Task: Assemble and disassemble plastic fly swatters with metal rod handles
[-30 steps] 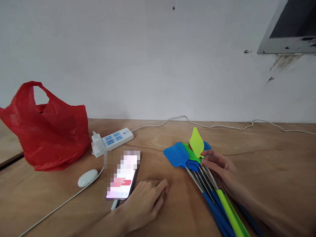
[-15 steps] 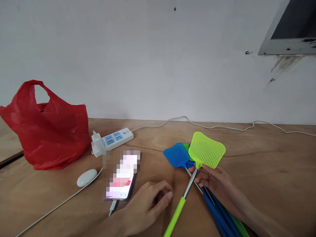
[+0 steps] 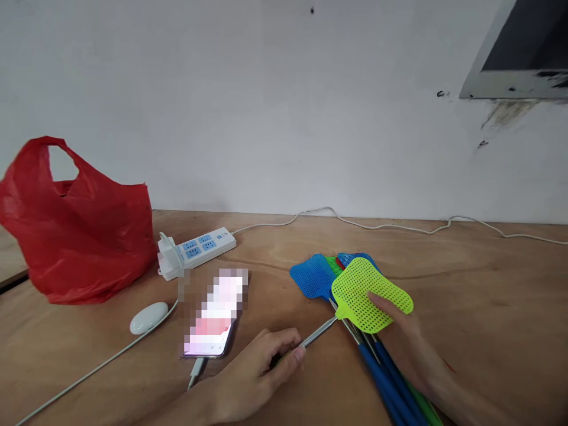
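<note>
A yellow-green fly swatter [image 3: 366, 293] lies crosswise over a pile of blue and green fly swatters [image 3: 317, 275], whose handles run toward the bottom right. My left hand [image 3: 260, 370] is closed round the swatter's metal shaft near its handle. The fingers of my right hand [image 3: 402, 331] rest under and against the yellow-green mesh head, on top of the pile's shafts.
A phone [image 3: 213, 319] with a lit screen lies left of my left hand, cable plugged in. Beyond it are a white power strip [image 3: 195, 248], a white oval device [image 3: 148, 318] and a red plastic bag [image 3: 77, 236]. A white cable [image 3: 399, 228] runs along the wall.
The yellow-green swatter has swung from upright to lying across the pile, its handle moving left into my left hand, which has closed on it. My right hand has shifted onto its head.
</note>
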A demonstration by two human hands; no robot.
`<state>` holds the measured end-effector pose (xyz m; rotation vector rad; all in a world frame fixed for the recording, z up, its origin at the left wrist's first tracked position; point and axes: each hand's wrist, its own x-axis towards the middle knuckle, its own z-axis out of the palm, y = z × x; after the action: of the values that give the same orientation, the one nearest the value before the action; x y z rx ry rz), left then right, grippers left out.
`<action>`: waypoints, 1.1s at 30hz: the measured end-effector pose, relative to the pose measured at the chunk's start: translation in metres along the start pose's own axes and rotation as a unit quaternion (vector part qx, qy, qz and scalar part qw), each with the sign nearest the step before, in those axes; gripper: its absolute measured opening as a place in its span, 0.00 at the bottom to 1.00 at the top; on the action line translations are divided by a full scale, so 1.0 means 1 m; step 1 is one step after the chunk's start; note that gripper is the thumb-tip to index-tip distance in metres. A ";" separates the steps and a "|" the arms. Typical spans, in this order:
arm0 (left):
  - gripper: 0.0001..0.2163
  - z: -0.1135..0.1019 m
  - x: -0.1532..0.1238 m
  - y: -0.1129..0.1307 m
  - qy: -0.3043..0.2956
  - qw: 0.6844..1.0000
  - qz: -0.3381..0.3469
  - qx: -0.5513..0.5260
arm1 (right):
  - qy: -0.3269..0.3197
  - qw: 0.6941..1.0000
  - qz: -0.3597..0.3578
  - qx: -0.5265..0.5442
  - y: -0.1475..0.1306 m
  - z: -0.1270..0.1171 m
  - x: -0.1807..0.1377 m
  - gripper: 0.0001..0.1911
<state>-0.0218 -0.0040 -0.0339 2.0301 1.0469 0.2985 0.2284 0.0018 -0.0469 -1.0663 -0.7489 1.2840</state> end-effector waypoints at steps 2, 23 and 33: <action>0.20 -0.002 0.000 -0.002 0.003 1.000 0.006 0.031 | 0.080 0.992 -0.094 -0.034 -0.001 -0.005 0.010 0.31; 0.17 -0.029 0.000 0.021 -0.003 0.935 0.059 0.349 | -0.168 0.419 -0.603 -0.658 -0.028 0.015 -0.003 0.10; 0.22 -0.040 -0.006 0.010 -0.022 0.943 0.052 0.328 | -0.228 0.458 -0.548 -0.662 -0.040 0.007 0.024 0.08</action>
<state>-0.0406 0.0108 0.0006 2.6757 1.1057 -0.0623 0.2412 0.0282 -0.0098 -0.8665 -2.5336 -0.5259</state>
